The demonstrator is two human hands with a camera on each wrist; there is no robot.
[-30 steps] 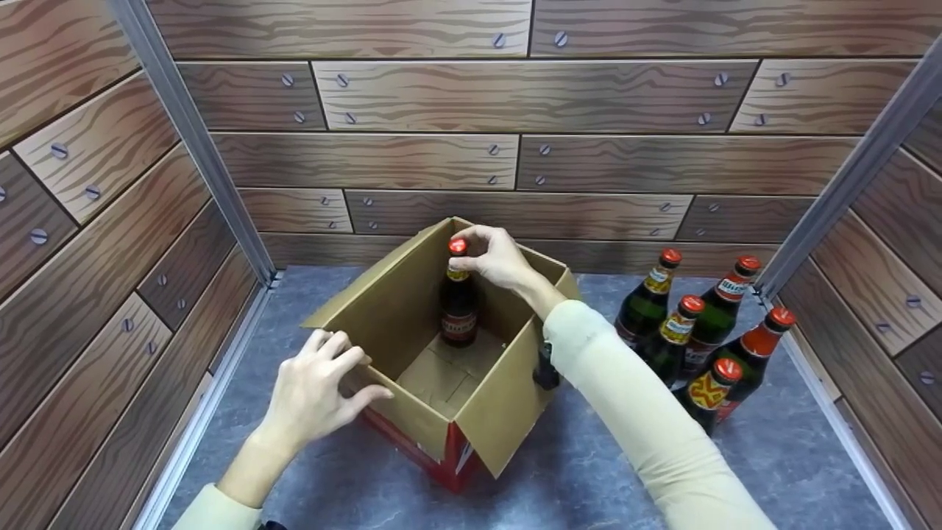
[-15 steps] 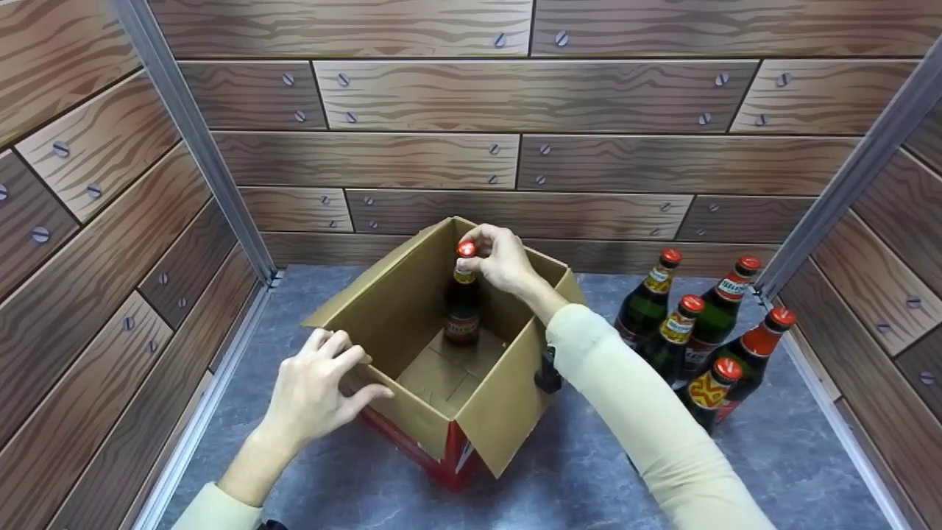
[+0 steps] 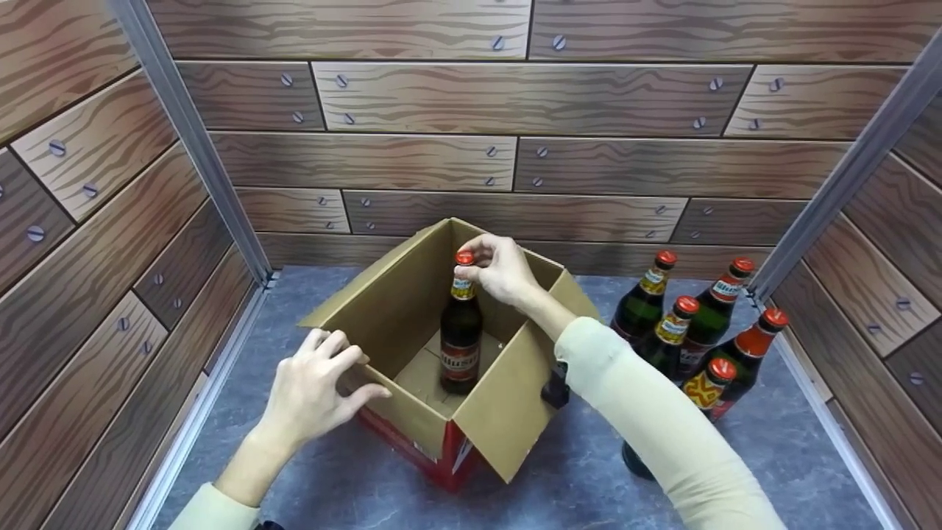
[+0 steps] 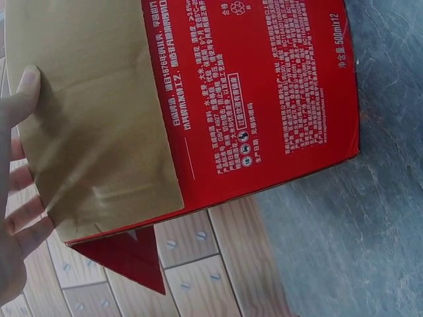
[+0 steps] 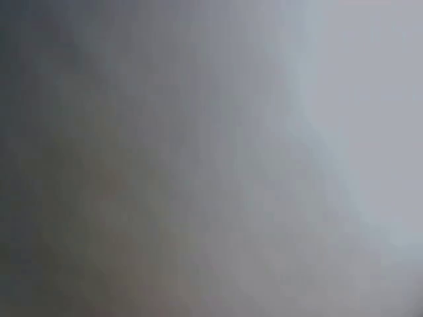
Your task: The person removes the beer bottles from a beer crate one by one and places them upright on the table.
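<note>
In the head view, my right hand [image 3: 500, 272] pinches the neck of a dark beer bottle [image 3: 461, 331] just below its red cap. This bottle is upright inside an open cardboard box [image 3: 390, 324], brown within and red outside; I cannot tell whether its base touches the box floor. My left hand [image 3: 313, 390] grips the box's near left rim, fingers curled over the edge and thumb spread along it. In the left wrist view, the left hand's [image 4: 20, 191] thumb and fingers touch a brown folded-down flap [image 4: 99, 125] above the red printed side [image 4: 264, 86]. The right wrist view is only blur.
Several green beer bottles [image 3: 639, 305] with red caps stand on the grey floor [image 3: 309, 302] right of the box. Another bottle base [image 3: 637, 462] shows beside the right sleeve [image 3: 647, 412]. One box flap [image 3: 508, 412] sticks out toward the front. Wood-patterned walls [image 3: 412, 162] enclose the space.
The right hand has shifted the beer bottle slightly right, then its base nearer to me inside the box. The left hand has kept its place on the rim.
</note>
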